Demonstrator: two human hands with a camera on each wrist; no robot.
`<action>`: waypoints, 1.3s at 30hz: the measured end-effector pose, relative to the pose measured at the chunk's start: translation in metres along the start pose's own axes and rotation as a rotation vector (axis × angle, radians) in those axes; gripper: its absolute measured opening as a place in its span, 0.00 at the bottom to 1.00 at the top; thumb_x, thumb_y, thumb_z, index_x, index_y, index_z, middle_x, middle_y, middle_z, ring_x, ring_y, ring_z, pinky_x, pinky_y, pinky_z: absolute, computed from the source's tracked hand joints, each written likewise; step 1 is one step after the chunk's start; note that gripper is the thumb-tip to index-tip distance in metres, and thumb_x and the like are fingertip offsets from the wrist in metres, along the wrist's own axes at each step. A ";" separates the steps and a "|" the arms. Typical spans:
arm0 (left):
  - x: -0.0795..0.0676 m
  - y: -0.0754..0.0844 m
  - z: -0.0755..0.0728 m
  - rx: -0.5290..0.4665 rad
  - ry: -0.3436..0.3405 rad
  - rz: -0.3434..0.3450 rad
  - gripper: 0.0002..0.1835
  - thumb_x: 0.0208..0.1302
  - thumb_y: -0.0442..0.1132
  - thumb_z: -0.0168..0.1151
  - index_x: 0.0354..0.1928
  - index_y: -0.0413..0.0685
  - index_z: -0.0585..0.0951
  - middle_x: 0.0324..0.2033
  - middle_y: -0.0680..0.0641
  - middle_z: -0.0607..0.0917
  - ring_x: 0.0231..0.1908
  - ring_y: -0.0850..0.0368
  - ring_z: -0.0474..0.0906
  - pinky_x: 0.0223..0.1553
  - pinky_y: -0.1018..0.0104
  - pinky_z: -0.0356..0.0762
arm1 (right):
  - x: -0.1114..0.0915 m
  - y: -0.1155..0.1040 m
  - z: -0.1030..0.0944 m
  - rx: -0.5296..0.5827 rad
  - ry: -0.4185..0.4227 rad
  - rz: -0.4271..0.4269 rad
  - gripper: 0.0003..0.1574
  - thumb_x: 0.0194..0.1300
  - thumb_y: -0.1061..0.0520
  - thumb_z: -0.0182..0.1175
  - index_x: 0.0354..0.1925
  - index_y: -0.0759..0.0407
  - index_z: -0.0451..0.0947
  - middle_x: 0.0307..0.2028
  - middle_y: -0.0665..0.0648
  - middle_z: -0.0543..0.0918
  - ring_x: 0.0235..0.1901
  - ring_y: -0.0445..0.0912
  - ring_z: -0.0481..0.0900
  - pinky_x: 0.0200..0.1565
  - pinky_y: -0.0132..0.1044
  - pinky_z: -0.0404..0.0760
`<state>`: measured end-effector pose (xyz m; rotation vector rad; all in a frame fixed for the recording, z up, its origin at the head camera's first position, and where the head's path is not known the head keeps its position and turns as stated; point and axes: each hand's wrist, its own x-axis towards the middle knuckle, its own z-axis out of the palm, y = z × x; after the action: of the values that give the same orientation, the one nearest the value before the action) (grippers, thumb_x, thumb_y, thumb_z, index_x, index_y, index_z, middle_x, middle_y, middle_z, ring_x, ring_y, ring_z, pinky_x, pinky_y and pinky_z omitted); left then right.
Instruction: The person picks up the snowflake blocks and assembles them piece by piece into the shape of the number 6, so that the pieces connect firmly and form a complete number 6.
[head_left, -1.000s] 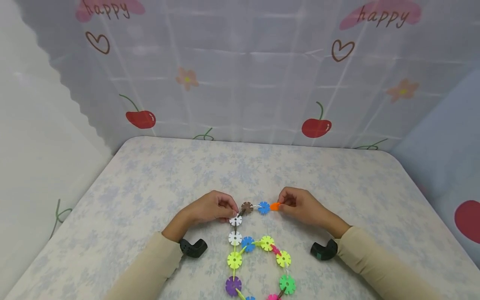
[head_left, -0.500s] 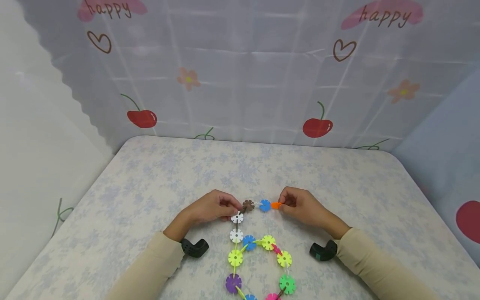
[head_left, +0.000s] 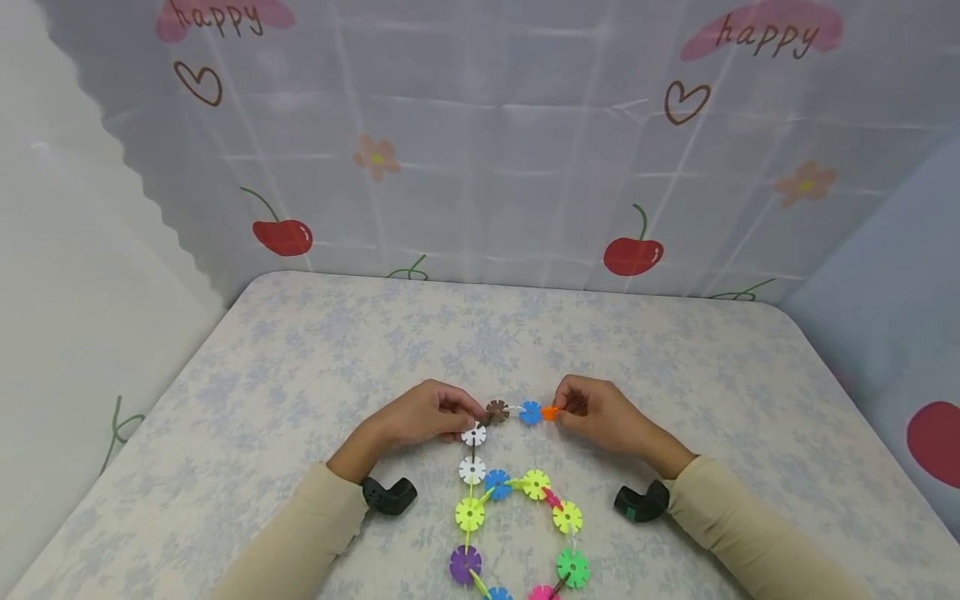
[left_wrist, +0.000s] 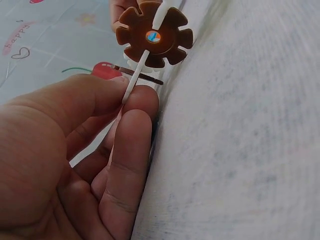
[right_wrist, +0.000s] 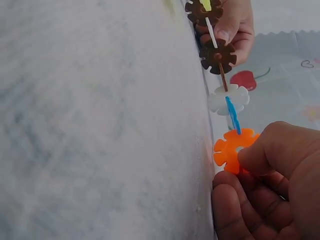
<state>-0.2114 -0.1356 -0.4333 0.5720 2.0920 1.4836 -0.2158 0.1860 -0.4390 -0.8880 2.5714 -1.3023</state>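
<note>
My left hand (head_left: pixel 429 412) pinches a white notched disc (left_wrist: pixel 136 75) between thumb and finger, seen edge-on in the left wrist view. Joined to that disc is a brown disc (left_wrist: pixel 172 42). At the chain's other end, my right hand (head_left: pixel 603 417) pinches an orange disc (right_wrist: pixel 227 150). A blue disc (head_left: pixel 531 412) is slotted into the orange one, and a white disc (right_wrist: pixel 237 97) links blue to brown. Below the left hand, the chain runs through white discs (head_left: pixel 472 471) to a yellow-green disc (head_left: pixel 470 514). The right hand's fingers hide part of the orange disc.
A loop of linked discs lies nearer the person, with a purple disc (head_left: pixel 465 565), a green disc (head_left: pixel 573 568) and a pink disc (head_left: pixel 543 592); the bottom frame edge cuts it off. A patterned cloth covers the table (head_left: pixel 337 333). Behind hangs a printed curtain (head_left: pixel 480 167).
The upper chain has shifted slightly up and right in the head view since a second ago. Lately the right hand has edged a little left with the orange disc. Both grips stay the same.
</note>
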 end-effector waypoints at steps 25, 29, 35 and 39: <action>0.002 0.003 0.005 0.031 0.014 -0.042 0.17 0.71 0.33 0.64 0.59 0.40 0.83 0.45 0.46 0.88 0.30 0.61 0.77 0.34 0.67 0.78 | 0.000 -0.003 0.001 -0.026 -0.017 -0.017 0.13 0.63 0.68 0.69 0.32 0.51 0.79 0.31 0.45 0.81 0.32 0.42 0.79 0.37 0.35 0.80; 0.002 0.003 0.006 0.025 0.008 -0.039 0.16 0.71 0.32 0.63 0.59 0.40 0.83 0.58 0.45 0.83 0.34 0.61 0.78 0.36 0.66 0.79 | 0.001 -0.004 0.002 -0.025 -0.016 -0.029 0.12 0.63 0.68 0.68 0.33 0.52 0.80 0.31 0.46 0.82 0.32 0.42 0.80 0.37 0.35 0.80; 0.003 0.003 0.006 0.024 0.012 -0.043 0.16 0.71 0.33 0.63 0.58 0.40 0.83 0.60 0.44 0.81 0.37 0.61 0.80 0.38 0.65 0.81 | 0.001 -0.005 0.002 -0.026 -0.006 -0.024 0.12 0.63 0.68 0.68 0.32 0.52 0.79 0.31 0.46 0.82 0.32 0.42 0.80 0.36 0.35 0.80; 0.003 0.003 0.006 0.022 0.015 -0.046 0.16 0.71 0.33 0.63 0.59 0.41 0.83 0.59 0.44 0.82 0.36 0.61 0.80 0.38 0.65 0.80 | 0.001 -0.005 0.002 -0.029 -0.002 -0.015 0.12 0.63 0.68 0.69 0.32 0.52 0.79 0.31 0.46 0.82 0.31 0.41 0.80 0.35 0.35 0.80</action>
<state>-0.2101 -0.1283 -0.4329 0.5186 2.1212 1.4451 -0.2132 0.1813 -0.4362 -0.9148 2.5936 -1.2707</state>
